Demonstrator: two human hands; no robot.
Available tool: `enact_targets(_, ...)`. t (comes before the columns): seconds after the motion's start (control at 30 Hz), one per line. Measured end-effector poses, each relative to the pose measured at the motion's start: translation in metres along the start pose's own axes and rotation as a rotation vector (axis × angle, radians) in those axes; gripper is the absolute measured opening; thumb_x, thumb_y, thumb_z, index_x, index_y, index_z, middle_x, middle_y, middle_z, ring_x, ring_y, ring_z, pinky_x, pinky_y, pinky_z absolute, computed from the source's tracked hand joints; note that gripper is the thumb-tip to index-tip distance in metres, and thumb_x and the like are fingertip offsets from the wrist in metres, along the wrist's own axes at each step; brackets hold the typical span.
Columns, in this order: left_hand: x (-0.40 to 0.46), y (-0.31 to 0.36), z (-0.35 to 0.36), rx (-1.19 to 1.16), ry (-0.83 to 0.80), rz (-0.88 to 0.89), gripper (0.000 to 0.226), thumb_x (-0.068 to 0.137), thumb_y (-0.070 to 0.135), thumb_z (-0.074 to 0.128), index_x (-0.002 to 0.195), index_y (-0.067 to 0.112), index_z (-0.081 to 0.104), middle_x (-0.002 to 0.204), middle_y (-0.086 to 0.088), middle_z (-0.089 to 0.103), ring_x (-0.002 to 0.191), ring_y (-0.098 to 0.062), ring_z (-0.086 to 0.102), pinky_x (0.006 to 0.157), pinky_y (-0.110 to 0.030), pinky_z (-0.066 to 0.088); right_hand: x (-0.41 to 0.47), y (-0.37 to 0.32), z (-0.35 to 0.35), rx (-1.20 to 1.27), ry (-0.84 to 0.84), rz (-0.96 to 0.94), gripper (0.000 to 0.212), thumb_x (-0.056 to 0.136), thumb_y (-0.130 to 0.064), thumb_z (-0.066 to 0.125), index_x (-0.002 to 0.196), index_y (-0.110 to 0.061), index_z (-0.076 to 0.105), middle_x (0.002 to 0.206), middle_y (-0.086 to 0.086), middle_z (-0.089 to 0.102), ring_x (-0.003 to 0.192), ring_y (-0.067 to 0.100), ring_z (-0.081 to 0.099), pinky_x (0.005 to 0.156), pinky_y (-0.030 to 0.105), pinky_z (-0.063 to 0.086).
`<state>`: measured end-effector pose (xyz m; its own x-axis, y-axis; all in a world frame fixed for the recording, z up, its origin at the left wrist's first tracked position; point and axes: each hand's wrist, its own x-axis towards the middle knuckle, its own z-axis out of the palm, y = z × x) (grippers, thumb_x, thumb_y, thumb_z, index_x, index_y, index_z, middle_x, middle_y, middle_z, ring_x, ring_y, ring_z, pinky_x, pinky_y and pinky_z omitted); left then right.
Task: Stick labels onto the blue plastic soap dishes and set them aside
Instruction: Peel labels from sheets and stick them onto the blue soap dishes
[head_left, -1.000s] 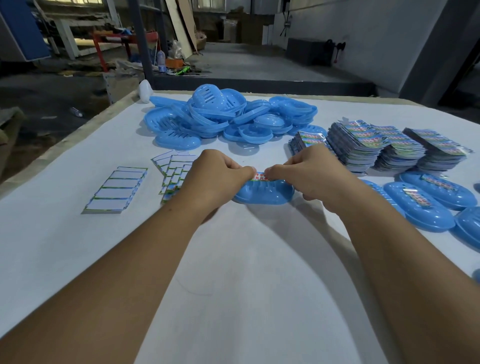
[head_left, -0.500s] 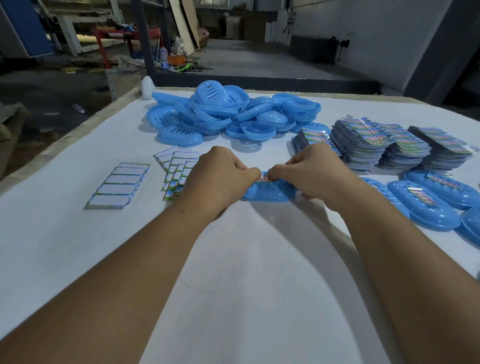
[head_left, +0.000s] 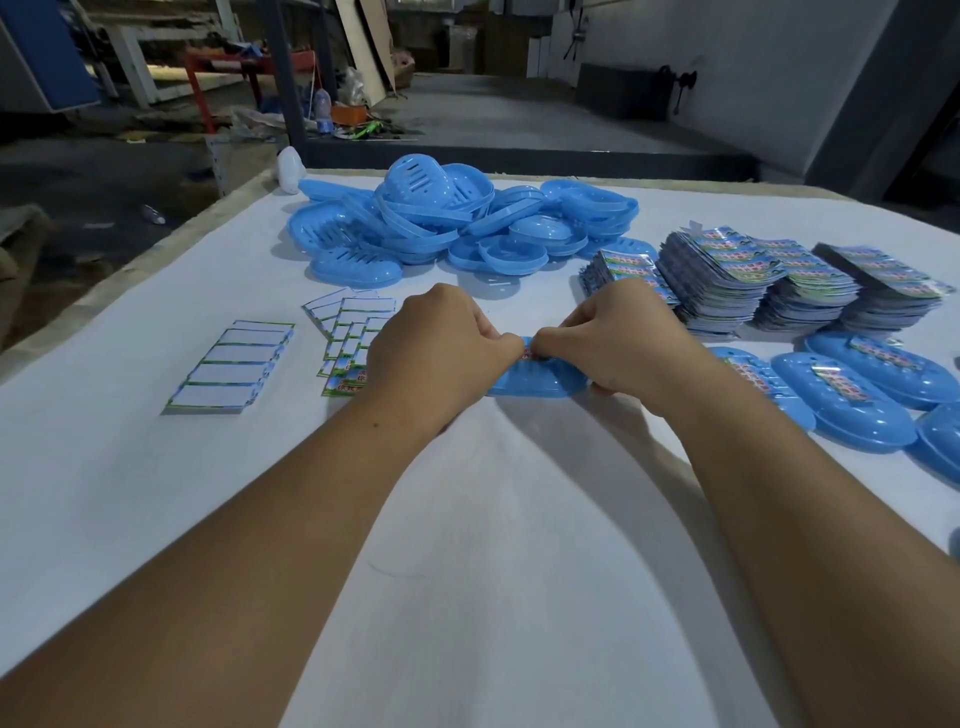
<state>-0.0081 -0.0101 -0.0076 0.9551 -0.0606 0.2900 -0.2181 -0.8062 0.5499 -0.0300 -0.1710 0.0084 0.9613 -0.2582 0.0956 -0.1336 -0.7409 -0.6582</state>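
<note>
A blue soap dish (head_left: 537, 382) lies upside down on the white table (head_left: 467, 519), between my two hands. My left hand (head_left: 441, 348) and my right hand (head_left: 623, 338) both curl over its top, thumbs nearly meeting, and pinch a colourful label (head_left: 529, 354) against the dish. Most of the label and the dish's top are hidden under my fingers. Several labelled dishes (head_left: 841, 410) lie in a row at the right.
A heap of unlabelled blue dishes (head_left: 457, 223) fills the far middle of the table. Stacks of colourful labels (head_left: 753, 280) stand at the far right. White backing slips (head_left: 234, 364) and loose labels (head_left: 348, 332) lie left of my hands. The table's left edge (head_left: 156, 249) drops to the floor.
My thumbs have drawn closer together over the label on the dish. Both hands stay on the same dish, which has not moved on the table.
</note>
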Motion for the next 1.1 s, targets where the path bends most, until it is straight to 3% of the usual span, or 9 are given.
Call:
enact_targets(0.3, -0.001, 0.0, 0.0, 0.17, 0.075, 0.101, 0.026, 0.076, 0.053, 0.065, 0.063, 0.032, 0.057, 0.067, 0.011, 0.058, 0.07, -0.017, 0.06, 0.051, -0.024, 0.031, -0.005, -0.002, -0.003, -0.141, 0.03, -0.027, 0.037, 0.074, -0.044, 0.075, 0.07, -0.007, 0.077, 0.041, 0.001, 0.056, 0.043, 0.018, 0.056, 0.059, 0.032, 0.057)
enact_targets(0.43, 0.003, -0.005, 0.001, 0.182, 0.064, 0.092, 0.034, 0.076, 0.062, 0.065, 0.069, 0.031, 0.054, 0.08, 0.01, 0.061, 0.079, -0.02, 0.058, 0.062, -0.031, 0.036, -0.003, 0.0, -0.004, -0.142, 0.014, -0.018, 0.038, 0.072, -0.049, 0.077, 0.065, -0.012, 0.074, 0.042, 0.001, 0.061, 0.034, 0.013, 0.056, 0.054, 0.026, 0.052)
enact_targets(0.53, 0.004, -0.008, 0.002, 0.147, 0.044, 0.066, 0.035, 0.076, 0.064, 0.066, 0.072, 0.031, 0.055, 0.077, 0.012, 0.059, 0.074, -0.013, 0.057, 0.056, -0.028, 0.034, -0.002, 0.002, -0.007, -0.138, 0.006, -0.009, 0.04, 0.068, -0.052, 0.081, 0.063, -0.014, 0.073, 0.045, 0.001, 0.063, 0.039, 0.016, 0.063, 0.052, 0.027, 0.053)
enact_targets(0.63, 0.004, -0.012, 0.003, 0.046, 0.011, 0.028, 0.035, 0.078, 0.063, 0.066, 0.072, 0.03, 0.058, 0.072, 0.013, 0.06, 0.069, -0.004, 0.055, 0.056, -0.028, 0.036, -0.001, 0.006, -0.01, -0.061, -0.026, 0.016, 0.043, 0.068, -0.053, 0.084, 0.062, -0.013, 0.069, 0.042, -0.005, 0.058, 0.033, 0.015, 0.057, 0.04, 0.021, 0.046)
enact_targets(0.77, 0.007, -0.014, -0.001, -0.132, 0.058, -0.013, 0.037, 0.088, 0.06, 0.058, 0.074, 0.026, 0.057, 0.072, 0.011, 0.061, 0.072, -0.008, 0.059, 0.063, -0.032, 0.041, 0.006, 0.012, -0.014, 0.1, 0.097, -0.011, 0.04, 0.085, -0.043, 0.073, 0.065, -0.011, 0.061, 0.04, -0.009, 0.05, 0.036, 0.01, 0.051, 0.059, 0.037, 0.059)
enact_targets(0.83, 0.009, -0.014, -0.005, -0.16, 0.111, -0.028, 0.038, 0.092, 0.058, 0.054, 0.074, 0.025, 0.055, 0.072, 0.011, 0.06, 0.073, -0.014, 0.059, 0.064, -0.032, 0.038, 0.008, 0.012, -0.015, 0.096, 0.155, -0.102, 0.026, 0.086, -0.038, 0.071, 0.075, -0.015, 0.068, 0.053, -0.011, 0.062, 0.051, 0.006, 0.055, 0.066, 0.036, 0.057)
enact_targets(0.9, 0.009, -0.015, -0.007, -0.171, 0.142, -0.031, 0.037, 0.094, 0.057, 0.051, 0.074, 0.026, 0.054, 0.071, 0.011, 0.06, 0.074, -0.017, 0.059, 0.064, -0.033, 0.037, 0.003, 0.007, -0.011, 0.056, 0.045, -0.227, 0.015, 0.084, -0.036, 0.073, 0.095, -0.026, 0.072, 0.082, -0.016, 0.071, 0.076, -0.001, 0.062, 0.078, 0.028, 0.052)
enact_targets(1.0, 0.009, -0.016, -0.008, -0.157, 0.159, -0.011, 0.036, 0.094, 0.058, 0.05, 0.075, 0.028, 0.054, 0.069, 0.01, 0.059, 0.072, -0.016, 0.058, 0.061, -0.033, 0.037, -0.009, 0.0, 0.001, -0.058, -0.159, -0.35, 0.057, 0.075, -0.043, 0.073, 0.131, -0.036, 0.063, 0.121, -0.019, 0.065, 0.11, 0.003, 0.059, 0.094, 0.025, 0.047)
enact_targets(1.1, 0.009, -0.016, -0.008, -0.139, 0.161, 0.006, 0.035, 0.093, 0.058, 0.05, 0.077, 0.028, 0.055, 0.067, 0.01, 0.058, 0.07, -0.014, 0.057, 0.059, -0.033, 0.036, -0.014, -0.004, 0.007, -0.137, -0.208, -0.392, 0.074, 0.065, -0.052, 0.065, 0.137, -0.039, 0.058, 0.128, -0.018, 0.063, 0.11, 0.006, 0.06, 0.095, 0.026, 0.049)
